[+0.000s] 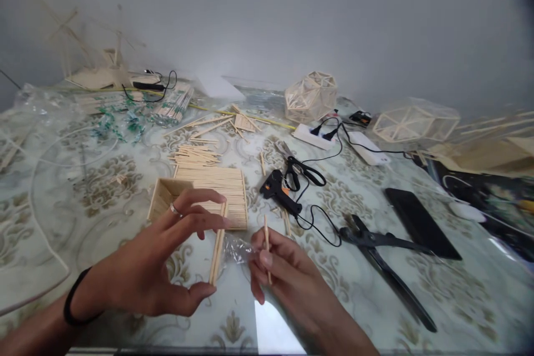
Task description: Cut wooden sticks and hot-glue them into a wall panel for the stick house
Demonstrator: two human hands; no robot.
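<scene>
My left hand [167,261] pinches a narrow bundle of wooden sticks [218,245] end to end, thumb at the lower end and fingers at the upper. Between thumb and fingers of my right hand [287,272] stands a single short wooden stick [267,239], nearly upright. A scrap of clear plastic [237,248] lies between the two hands. Just beyond my left hand are an open wooden box [161,200], partly hidden by my fingers, and a flat panel of sticks laid side by side [212,181].
A black glue gun [280,194], scissors [306,171] and large pliers [384,256] lie to the right, near a black phone-like slab [421,222]. Cords run from a white power strip [315,136]. Loose sticks [196,156] and stick-built frames [311,97] are farther back.
</scene>
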